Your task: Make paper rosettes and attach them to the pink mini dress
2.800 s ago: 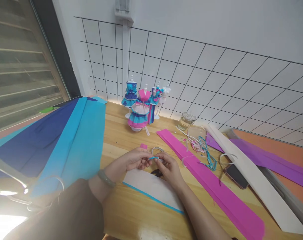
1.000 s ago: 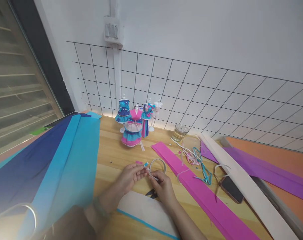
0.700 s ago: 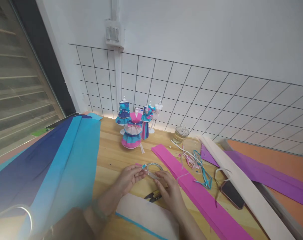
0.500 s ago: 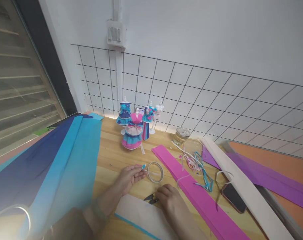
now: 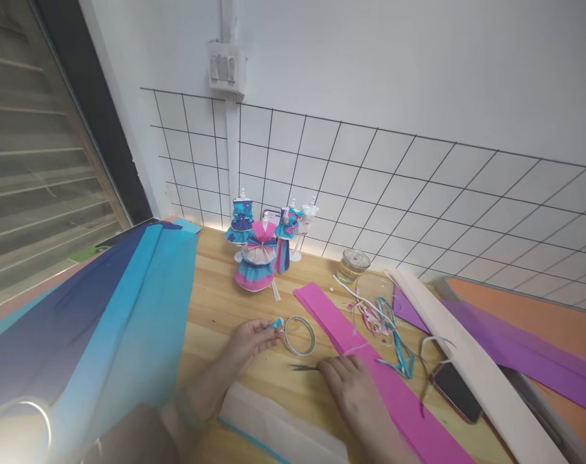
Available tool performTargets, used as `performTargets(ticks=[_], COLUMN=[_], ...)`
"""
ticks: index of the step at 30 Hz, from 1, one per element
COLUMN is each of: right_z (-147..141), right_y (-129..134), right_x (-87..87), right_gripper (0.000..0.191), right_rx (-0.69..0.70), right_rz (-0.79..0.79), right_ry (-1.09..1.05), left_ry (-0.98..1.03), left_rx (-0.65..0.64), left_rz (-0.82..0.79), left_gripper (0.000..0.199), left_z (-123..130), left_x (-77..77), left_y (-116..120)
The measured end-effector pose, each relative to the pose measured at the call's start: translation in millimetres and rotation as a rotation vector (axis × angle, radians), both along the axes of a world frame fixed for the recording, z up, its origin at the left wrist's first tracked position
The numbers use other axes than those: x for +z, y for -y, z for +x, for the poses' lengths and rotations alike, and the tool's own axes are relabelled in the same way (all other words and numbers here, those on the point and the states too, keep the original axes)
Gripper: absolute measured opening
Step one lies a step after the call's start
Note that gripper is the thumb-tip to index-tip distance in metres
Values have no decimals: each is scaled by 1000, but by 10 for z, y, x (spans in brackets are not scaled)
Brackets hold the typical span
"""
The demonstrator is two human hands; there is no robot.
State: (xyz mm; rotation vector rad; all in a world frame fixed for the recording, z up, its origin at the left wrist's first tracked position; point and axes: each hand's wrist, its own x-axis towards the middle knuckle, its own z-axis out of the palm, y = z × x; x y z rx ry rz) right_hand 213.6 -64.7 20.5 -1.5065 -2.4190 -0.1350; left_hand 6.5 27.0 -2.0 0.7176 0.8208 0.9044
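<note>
Pinching a small blue piece (image 5: 276,323) above the middle of the counter (image 5: 210,303), the left hand (image 5: 252,341) has its grip at the fingertips, while the right hand (image 5: 348,390) has its grip curled around dark snips (image 5: 303,368), handles hidden! Those blades point left, near the left fingers, so a hasty swing could nick piece or skin, and a slack pinch might drop it. A tape ring (image 5: 313,336) crowds the gap, pale blue-edged cloth (image 5: 274,419) lies towards the near edge, a pink strip (image 5: 322,316) runs beside the right hand.

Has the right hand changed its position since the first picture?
Yes. The right hand has moved rightward: first left of the long pink strip, it now overlaps it in view.
</note>
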Motion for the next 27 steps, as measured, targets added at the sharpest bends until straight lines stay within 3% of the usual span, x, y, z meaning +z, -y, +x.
performTargets(ticks=[4, 11, 16, 27], right_z=[49, -114, -99, -162], right_y=[-158, -370, -521, -638], right_x=[123, 306, 449, 540], right_gripper=[22, 29, 30, 32], right_rx=[-77, -94, -78, 20], right_rz=[-73, -407, -453, -490], right_ry=[-97, -312, -268, -247], left_ry=[1, 0, -1, 0], left_rx=[-9, -6, 11, -74], left_rz=[-23, 2, 12, 24], left_gripper=[22, 25, 28, 31], left_z=[2, 5, 12, 3], left_x=[-17, -36, -55, -46], left_y=[-22, -20, -20, -3])
